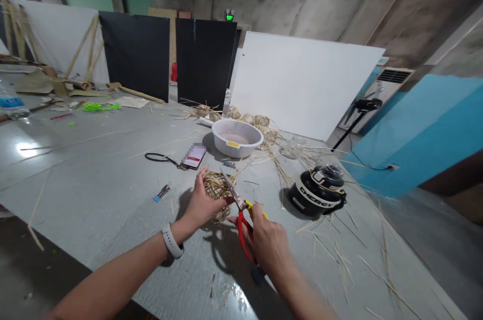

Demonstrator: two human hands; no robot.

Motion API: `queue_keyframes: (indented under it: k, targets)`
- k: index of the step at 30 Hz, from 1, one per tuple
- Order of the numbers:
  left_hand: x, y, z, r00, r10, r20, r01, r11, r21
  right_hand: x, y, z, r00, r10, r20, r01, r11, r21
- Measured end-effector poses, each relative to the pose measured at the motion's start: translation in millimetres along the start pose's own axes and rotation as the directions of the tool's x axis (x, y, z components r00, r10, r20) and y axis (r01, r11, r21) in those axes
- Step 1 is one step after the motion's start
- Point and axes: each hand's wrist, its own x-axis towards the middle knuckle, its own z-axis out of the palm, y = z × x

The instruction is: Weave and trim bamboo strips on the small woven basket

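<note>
My left hand [205, 203] is closed around a small woven bamboo ball [217, 185], fingers along its left side and thumb across its front. The ball is an open lattice of pale strips. In my right hand [266, 234] is a pair of scissors [237, 198] with red and yellow handles. Their blades point up and to the left, in front of the ball's right side. Whether a strip lies between the blades I cannot tell. A grey watch band circles my left wrist.
A white basin [237, 146] of water stands beyond the ball, with several woven balls [261, 121] behind it. Right of my hands is a black jug [317, 194]. A phone [194, 156], a small clip-like tool [161, 192] and loose strips [339, 254] lie on the grey table [124, 199].
</note>
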Motion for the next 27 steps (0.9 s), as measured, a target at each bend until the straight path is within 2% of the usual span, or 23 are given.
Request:
queue_keyframes:
  k: [2,5,10,13,19,24,27]
  targets:
    - [2.7,-0.1,0.0,0.999,-0.035,0.014,0.035,0.999,-0.035,2.9,5.3,-2.1,0.999,0.042,0.031,-0.044,0.998,0.054]
    - [6.4,-0.2,-1.2,0.985,-0.159,0.062,0.167,0.974,-0.150,8.5,12.2,-8.5,0.994,0.059,0.095,-0.068,0.993,0.100]
    - [3.0,10.8,-5.9,0.929,-0.271,0.252,0.339,0.896,-0.287,12.3,16.5,-9.6,0.974,0.045,0.224,-0.078,0.987,0.143]
    - [-1.1,19.3,-7.5,0.893,-0.285,0.349,0.391,0.876,-0.283,11.9,20.2,-4.4,0.977,0.072,0.202,-0.092,0.991,0.092]
    - [-1.6,20.4,-6.4,0.911,-0.260,0.320,0.332,0.923,-0.195,10.3,23.8,-1.0,1.000,0.014,-0.023,-0.015,0.997,-0.076]
    - [-1.3,11.7,-6.0,0.956,-0.162,0.247,0.180,0.982,-0.053,9.8,22.3,-2.0,0.998,-0.013,-0.061,0.006,0.994,-0.114]
    - [-2.2,5.9,-6.0,0.956,-0.147,0.255,0.155,0.988,-0.012,10.0,23.8,-2.2,0.998,-0.024,-0.064,0.015,0.991,-0.132]
